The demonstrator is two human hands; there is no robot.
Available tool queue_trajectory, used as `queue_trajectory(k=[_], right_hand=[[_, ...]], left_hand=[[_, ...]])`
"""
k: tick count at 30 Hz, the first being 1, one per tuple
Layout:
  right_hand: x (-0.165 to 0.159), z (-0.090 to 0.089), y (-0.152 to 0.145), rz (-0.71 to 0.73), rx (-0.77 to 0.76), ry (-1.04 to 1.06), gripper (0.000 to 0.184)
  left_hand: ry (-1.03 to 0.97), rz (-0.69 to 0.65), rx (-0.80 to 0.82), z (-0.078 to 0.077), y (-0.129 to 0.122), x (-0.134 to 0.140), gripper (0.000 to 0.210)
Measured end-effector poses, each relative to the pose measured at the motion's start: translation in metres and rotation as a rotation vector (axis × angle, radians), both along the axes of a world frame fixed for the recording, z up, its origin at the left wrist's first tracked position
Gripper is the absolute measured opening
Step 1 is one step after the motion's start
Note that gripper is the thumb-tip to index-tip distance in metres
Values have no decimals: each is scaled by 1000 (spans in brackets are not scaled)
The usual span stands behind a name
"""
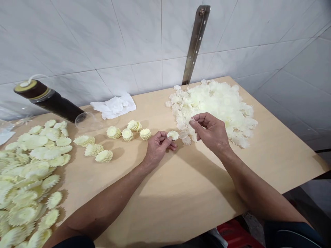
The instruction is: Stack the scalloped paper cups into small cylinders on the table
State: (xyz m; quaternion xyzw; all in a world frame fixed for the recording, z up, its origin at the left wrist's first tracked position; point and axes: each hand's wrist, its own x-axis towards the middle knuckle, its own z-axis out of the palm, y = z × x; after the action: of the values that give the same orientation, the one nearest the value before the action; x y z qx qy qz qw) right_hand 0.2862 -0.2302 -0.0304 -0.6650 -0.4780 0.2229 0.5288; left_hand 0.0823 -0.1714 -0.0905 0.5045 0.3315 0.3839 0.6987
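Between the thumb and fingers of my left hand [158, 146] is a pale yellow disc with a toothed, petal-like edge [173, 135], held just above the table. My right hand [210, 131] is raised over the near left side of a big heap of thin, whitish toothed discs [214, 103]. Its thumb and forefinger are pinched together; a small pale bit shows at their tips, too small to make out. Left of my left hand, several short stacks of yellowish discs [127, 134] stand or lie on the wooden table [160, 203].
A large pile of thicker yellowish discs [31, 175] covers the table's left end. Behind it lean a dark bottle [60, 103] and a clear plastic cup [85, 120]. Crumpled white tissue [113, 106] lies by the tiled wall [144, 38]. A metal bracket [196, 44] runs up the wall.
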Motion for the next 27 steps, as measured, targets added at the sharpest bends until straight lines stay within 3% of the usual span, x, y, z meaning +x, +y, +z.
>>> queue_trajectory(k=[4, 11, 18, 22, 27], right_hand=[[14, 8, -1, 6, -19, -5, 42], [52, 15, 1, -167, 4, -75, 39], [90, 5, 5, -365, 5, -402, 25], [98, 1, 6, -395, 5, -457, 10], [95, 3, 7, -383, -15, -412, 14]], left_hand=[[-8, 0, -24, 1, 0, -1, 38], [-12, -11, -66, 4, 2, -2, 36], [24, -23, -56, 7, 1, 0, 37], [47, -33, -32, 8, -1, 0, 38], [74, -45, 31, 4, -4, 1, 38]])
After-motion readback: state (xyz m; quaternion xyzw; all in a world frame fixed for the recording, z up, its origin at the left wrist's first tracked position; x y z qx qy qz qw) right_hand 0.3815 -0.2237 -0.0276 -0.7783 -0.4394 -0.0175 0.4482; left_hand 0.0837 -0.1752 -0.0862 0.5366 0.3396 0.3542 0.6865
